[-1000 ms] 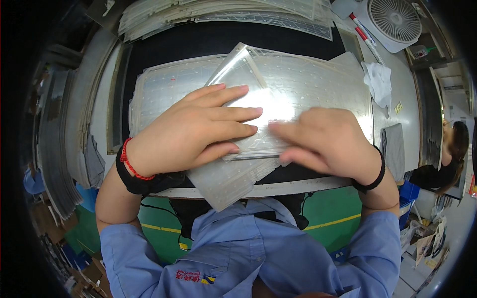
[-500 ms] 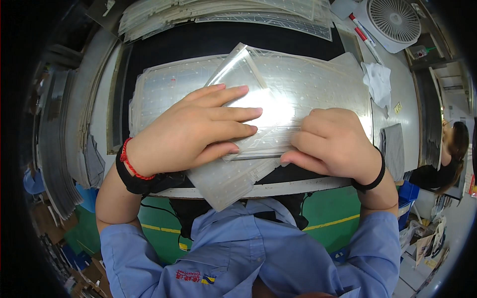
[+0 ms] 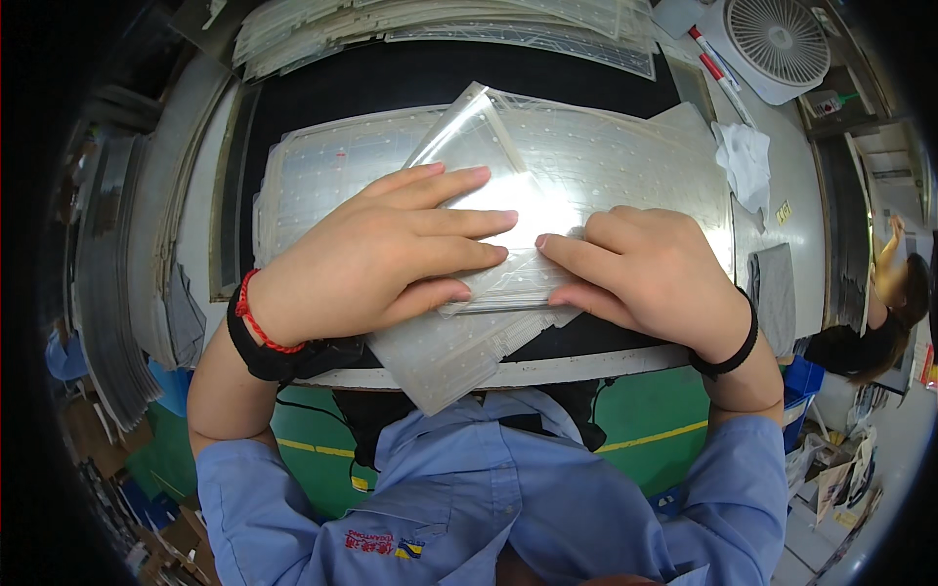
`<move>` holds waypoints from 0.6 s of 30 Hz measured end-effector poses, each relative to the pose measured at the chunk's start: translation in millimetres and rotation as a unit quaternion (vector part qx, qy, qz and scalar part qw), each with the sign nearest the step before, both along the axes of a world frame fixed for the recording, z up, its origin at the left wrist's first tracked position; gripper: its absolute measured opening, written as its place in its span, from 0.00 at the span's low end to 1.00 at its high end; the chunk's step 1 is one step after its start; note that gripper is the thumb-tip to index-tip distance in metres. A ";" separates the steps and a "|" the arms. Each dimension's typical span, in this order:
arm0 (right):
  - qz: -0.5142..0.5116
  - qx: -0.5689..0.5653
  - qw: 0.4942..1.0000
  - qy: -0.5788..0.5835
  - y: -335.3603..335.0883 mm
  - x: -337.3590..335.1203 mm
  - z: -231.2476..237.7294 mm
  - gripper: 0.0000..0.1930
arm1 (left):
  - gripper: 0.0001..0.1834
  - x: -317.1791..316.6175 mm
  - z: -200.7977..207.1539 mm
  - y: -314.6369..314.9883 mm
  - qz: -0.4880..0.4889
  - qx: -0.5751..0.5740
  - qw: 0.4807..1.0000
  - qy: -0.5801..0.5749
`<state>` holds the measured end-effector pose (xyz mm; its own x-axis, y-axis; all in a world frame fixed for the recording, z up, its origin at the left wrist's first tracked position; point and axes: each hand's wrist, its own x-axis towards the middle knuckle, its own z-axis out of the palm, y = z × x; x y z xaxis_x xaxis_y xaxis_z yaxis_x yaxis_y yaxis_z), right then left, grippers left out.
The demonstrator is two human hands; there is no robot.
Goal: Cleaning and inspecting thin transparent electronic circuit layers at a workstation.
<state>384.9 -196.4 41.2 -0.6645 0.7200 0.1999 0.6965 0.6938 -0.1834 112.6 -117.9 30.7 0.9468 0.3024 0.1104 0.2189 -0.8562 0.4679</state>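
Note:
My left hand [image 3: 391, 244] lies flat, open, fingers spread, on a clear plastic sheet [image 3: 481, 146] with a shiny glare. That sheet is turned at an angle over a wide layer of translucent dotted sheets [image 3: 645, 156]. At its near edge is my right hand [image 3: 650, 269], index finger stretched over the sheet and thumb apart from it along the edge; its other fingers are curled and partly hidden. No grip on the sheet shows between finger and thumb. A dotted sheet corner [image 3: 440, 366] juts past the table edge toward me.
More translucent sheets [image 3: 440, 39] are stacked at the back of the black work surface [image 3: 332, 83]. To the right are a white fan [image 3: 777, 39], red-capped pens [image 3: 718, 73], crumpled white tissue [image 3: 743, 161] and grey cloth [image 3: 772, 283]. A co-worker [image 3: 879, 303] is at far right.
My right hand's index finger has uncurled and reached left over the sheet, while its thumb stays by the near edge. My left hand has not moved. The co-worker's arm has risen.

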 end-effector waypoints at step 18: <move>-0.002 0.016 1.000 -0.011 -1.9 0.3 1.0 0.15 | 0.20 -0.5 0.5 0.4 -0.003 0.004 1.000 -0.001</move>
<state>385.1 -198.3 42.2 -0.6665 0.7160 0.2075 0.7026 0.6964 -0.1462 112.1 -117.4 31.2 0.9481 0.2967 0.1142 0.2137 -0.8608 0.4620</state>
